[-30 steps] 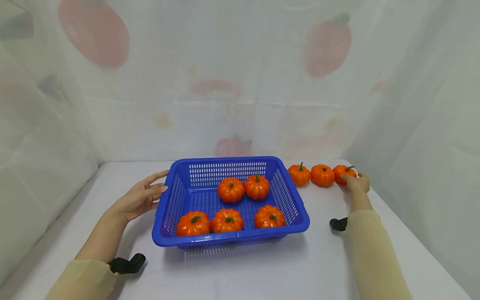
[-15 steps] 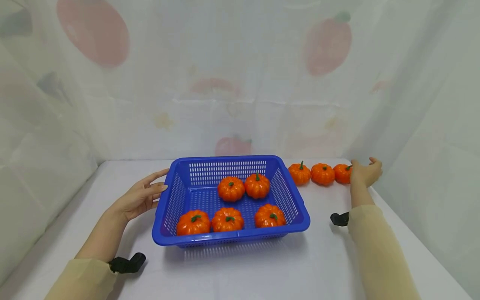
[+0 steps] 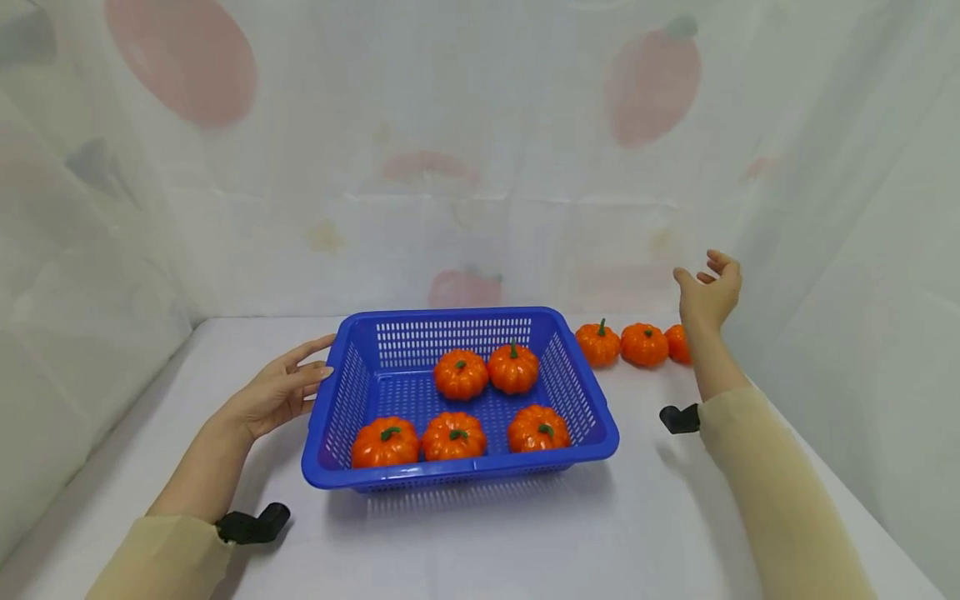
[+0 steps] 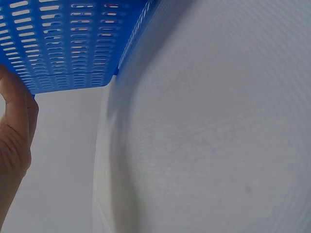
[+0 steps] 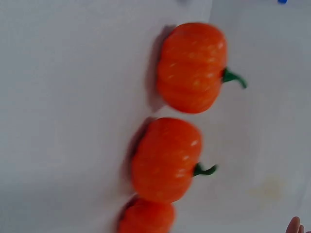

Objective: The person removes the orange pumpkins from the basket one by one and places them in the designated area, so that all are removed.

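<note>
A blue plastic basket (image 3: 459, 480) stands on the table, with several small orange pumpkins (image 3: 461, 375) in it. My left hand (image 3: 273, 396) rests against its left side, fingers extended at the rim. In the left wrist view those fingers (image 4: 19, 114) lie close beside the slotted wall. My right hand (image 3: 712, 296) is raised at the back right, fingers spread and loosely bent, holding nothing. Below and left of it, a row of pumpkins (image 3: 644, 345) lies on the table; my wrist partly covers the rightmost one. Only fingertips (image 5: 294, 226) show in the right wrist view.
The white table (image 3: 510, 542) ends at a pale curtain (image 3: 517, 233) printed with faded fruit, which also hangs along both sides. Black wrist mounts (image 3: 255, 525) sit at both cuffs. The pumpkin row stands just right of the basket's back corner.
My right hand has left the rightmost pumpkin, first moving right, then rising up and away with nothing in it. The left hand and the basket stay put.
</note>
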Tool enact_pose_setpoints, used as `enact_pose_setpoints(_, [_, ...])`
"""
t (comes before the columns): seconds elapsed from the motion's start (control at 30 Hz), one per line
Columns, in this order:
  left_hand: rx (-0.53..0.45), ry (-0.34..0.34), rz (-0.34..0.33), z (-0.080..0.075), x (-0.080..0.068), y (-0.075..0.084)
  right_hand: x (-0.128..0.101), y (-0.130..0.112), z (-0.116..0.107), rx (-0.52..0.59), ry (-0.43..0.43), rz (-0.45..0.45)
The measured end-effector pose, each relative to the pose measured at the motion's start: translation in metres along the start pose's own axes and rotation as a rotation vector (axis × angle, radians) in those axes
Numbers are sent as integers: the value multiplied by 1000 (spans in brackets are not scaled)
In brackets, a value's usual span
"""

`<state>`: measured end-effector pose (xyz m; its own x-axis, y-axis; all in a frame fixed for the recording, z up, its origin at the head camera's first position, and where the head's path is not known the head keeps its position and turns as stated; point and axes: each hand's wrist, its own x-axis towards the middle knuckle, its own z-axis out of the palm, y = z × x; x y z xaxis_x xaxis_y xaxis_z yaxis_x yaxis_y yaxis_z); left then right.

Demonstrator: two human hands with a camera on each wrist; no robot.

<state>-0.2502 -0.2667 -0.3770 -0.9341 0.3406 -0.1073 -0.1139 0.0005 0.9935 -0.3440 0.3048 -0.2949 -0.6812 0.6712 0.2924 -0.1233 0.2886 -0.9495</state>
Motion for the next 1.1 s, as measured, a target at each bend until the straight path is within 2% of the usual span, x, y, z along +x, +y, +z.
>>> enact_pose_setpoints(0.33, [8,17,-6,-1,-1,-1,-37,-57,26,61,-242,-157])
enact_pose_setpoints(0.57, [-14,5,-6,0,-1,0,-63,-90,47,119,-404,-239])
enact_pose_setpoints(0.9, [-13,-1,-3,0,2,-2,-113,-118,80,120,-787,-311])
enact_pose_setpoints(1.1, [-33,-5,-7,1,1,-1,-141,-124,103,183,-1002,-252])
